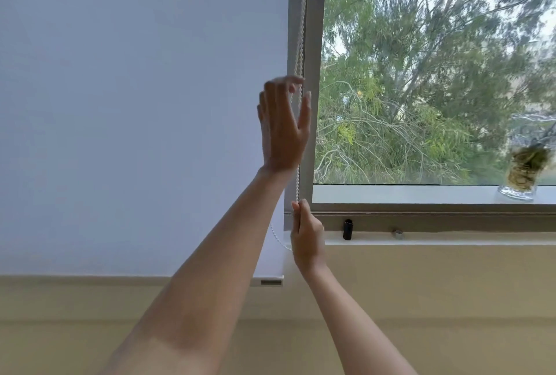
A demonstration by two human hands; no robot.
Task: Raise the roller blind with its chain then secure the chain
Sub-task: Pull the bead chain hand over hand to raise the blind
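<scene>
Overhead, I see my left hand (282, 125) spread open beside the vertical white beaded chain (301, 29); my right hand (305, 233), lower, pinches it.

A single wide-angle head camera faces the window (433, 74) straight on from arm's length, tilted slightly upward, taking in the lowered roller blind (135, 104) at left and the sill (436, 238) below.

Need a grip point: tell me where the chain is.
In the head view the chain hangs along the window frame, beside the blind.
</scene>
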